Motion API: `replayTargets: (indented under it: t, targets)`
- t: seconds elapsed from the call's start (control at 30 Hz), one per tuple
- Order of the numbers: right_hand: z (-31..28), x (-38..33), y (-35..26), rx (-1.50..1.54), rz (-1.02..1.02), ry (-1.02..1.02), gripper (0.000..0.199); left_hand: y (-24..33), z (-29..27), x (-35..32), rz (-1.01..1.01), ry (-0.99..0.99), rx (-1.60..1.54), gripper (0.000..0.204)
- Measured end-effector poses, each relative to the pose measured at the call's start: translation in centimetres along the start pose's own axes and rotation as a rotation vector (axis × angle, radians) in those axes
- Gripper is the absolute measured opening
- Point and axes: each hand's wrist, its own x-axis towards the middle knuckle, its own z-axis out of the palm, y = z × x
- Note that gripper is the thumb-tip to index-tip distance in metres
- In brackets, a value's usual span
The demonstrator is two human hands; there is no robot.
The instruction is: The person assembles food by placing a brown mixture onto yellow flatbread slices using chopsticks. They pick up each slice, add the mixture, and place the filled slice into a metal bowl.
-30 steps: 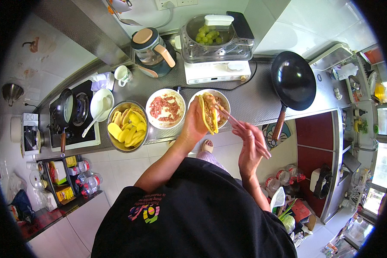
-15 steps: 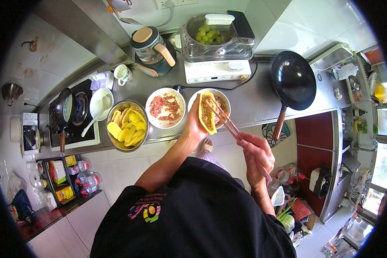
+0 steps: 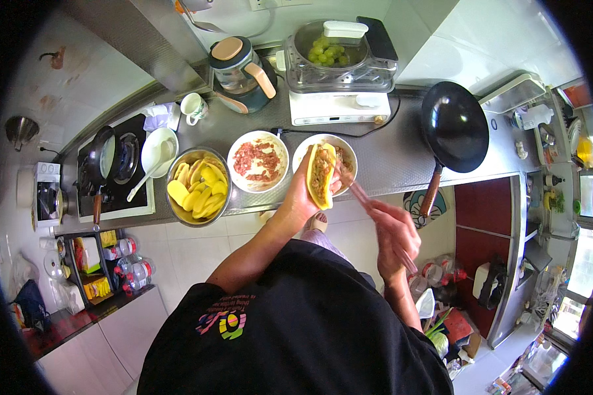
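My left hand (image 3: 301, 199) is closed around a yellow folded bun (image 3: 319, 181). Its opening faces up and shows a chopped brownish filling. In my right hand (image 3: 395, 232) is a pair of chopsticks (image 3: 360, 193), slightly blurred, with the tips close to the bun's right side. A white bowl (image 3: 354, 164) of chopped filling stands behind the bun, partly hidden by it. Left of it, another white bowl (image 3: 259, 190) holds scattered reddish chopped bits. Further left, a steel bowl (image 3: 227, 197) contains several yellow folded buns (image 3: 207, 201).
A black wok (image 3: 454, 125) with a wooden handle sits on the right of the counter. Behind the bowls are a white steamer (image 3: 339, 108) with green grapes and a glass kettle (image 3: 237, 72). On the left are a white ladle (image 3: 148, 175), a mug (image 3: 194, 107) and a stove (image 3: 138, 207).
The chopsticks have drawn back from the filling toward the bun's right side. The whole view has shifted slightly; the left hand keeps its hold on the bun.
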Motion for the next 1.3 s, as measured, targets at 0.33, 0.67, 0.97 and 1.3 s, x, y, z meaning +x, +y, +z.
replayTargets:
  t: [0.33, 0.67, 0.97, 1.3]
  targets:
    - [0.3, -0.2, 0.7, 0.100, 0.101, 0.002, 0.014, 1.5, -2.1, -0.4, -0.113, -0.418, -0.144, 0.047]
    - [0.7, -0.2, 1.1, 0.171, 0.162, 0.113, 0.010, 0.5, -5.4, 0.3, -0.029, -0.103, -0.132, 0.054]
    - [0.5, -1.0, 1.4, 0.242, 0.222, 0.154, 0.012, 1.9, -5.0, -1.8, -0.077, -0.006, 0.346, 0.059]
    - [0.2, -1.2, 1.7, 0.224, 0.247, 0.105, 0.017, 3.1, -2.8, -3.2, -0.062, 0.031, 0.800, 0.049]
